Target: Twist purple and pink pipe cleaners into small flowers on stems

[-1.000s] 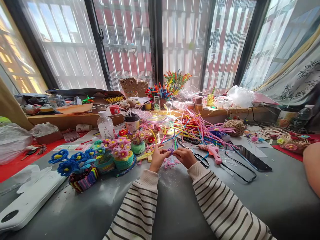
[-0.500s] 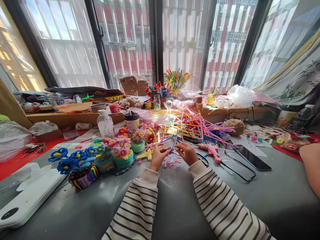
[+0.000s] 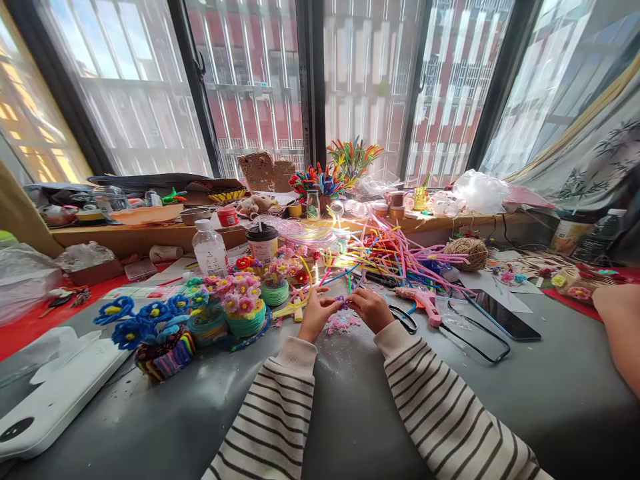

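Note:
A small purple fuzzy piece (image 3: 343, 301) is pinched between my two hands above the middle of the grey table. My left hand (image 3: 316, 316) grips its left side with thumb and fingers. On the right side my right hand (image 3: 372, 309) closes on the same piece, its fingertips near those of my left hand. Pink fuzzy scraps (image 3: 342, 323) lie on the table just below. Left of my hands are pink fuzzy flowers (image 3: 242, 295) in a turquoise pot, and blue fuzzy flowers (image 3: 131, 332) in a striped pot.
A pink glue gun (image 3: 428, 307), black-handled scissors (image 3: 406, 320) and a phone (image 3: 505, 315) lie to the right. Pink pipe cleaners (image 3: 395, 250) are heaped behind. A bottle (image 3: 210, 248) and cup (image 3: 263, 243) stand back left. Another person's arm (image 3: 620, 327) is at the right edge.
My right hand has moved slightly left, and its fingers have closed in on the purple piece. The other person's arm at the right edge has shifted a little inward.

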A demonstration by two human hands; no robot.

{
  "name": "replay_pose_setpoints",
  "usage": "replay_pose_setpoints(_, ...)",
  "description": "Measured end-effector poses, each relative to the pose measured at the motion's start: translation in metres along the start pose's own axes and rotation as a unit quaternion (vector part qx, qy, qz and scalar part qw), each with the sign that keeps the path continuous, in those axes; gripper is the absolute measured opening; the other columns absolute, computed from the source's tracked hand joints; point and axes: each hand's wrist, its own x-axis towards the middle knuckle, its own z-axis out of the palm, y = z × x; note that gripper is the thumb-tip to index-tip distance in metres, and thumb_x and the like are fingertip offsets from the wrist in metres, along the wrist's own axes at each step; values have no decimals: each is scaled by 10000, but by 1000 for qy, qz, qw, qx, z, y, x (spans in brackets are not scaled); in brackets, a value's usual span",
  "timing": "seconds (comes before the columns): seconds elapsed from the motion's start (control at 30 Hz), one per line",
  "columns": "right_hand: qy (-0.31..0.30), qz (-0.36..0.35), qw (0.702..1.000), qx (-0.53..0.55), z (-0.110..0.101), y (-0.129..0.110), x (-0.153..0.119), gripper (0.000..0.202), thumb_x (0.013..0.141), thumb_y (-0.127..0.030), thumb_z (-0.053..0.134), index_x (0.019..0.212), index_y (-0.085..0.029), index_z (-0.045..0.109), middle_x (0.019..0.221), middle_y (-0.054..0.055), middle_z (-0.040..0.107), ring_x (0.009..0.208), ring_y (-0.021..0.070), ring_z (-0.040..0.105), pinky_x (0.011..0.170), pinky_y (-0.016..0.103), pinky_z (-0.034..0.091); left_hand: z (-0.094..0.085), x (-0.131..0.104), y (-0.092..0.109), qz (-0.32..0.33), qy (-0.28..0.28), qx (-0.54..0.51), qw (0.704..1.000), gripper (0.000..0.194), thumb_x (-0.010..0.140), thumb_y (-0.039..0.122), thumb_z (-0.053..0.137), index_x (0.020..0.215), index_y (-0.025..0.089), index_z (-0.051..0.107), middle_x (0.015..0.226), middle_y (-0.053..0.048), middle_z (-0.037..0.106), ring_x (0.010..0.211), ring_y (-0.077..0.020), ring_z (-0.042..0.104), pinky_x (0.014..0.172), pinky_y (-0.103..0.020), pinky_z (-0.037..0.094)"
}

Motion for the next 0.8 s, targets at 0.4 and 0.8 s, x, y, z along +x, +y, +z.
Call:
replay_pose_setpoints(0.4,30,4,1000,5,1,-3,0,128,746,-219,506,682,-171,605,622,8,587,575,95,524,540,187,355,0,0,1,8,11,-12,1000,508,469,291,691,834,159,363,598,4,574,553,-117,574,556,-243,451)
replay_pose_setpoints(0.8,41,27,997,56,2,-3,0,192,788,-236,428,728,-162,595,657,33,578,614,112,530,577,196,403,-2,1,0,13,-5,-21,1000,444,505,261,671,839,152,400,620,7,554,571,-108,559,539,-224,439)
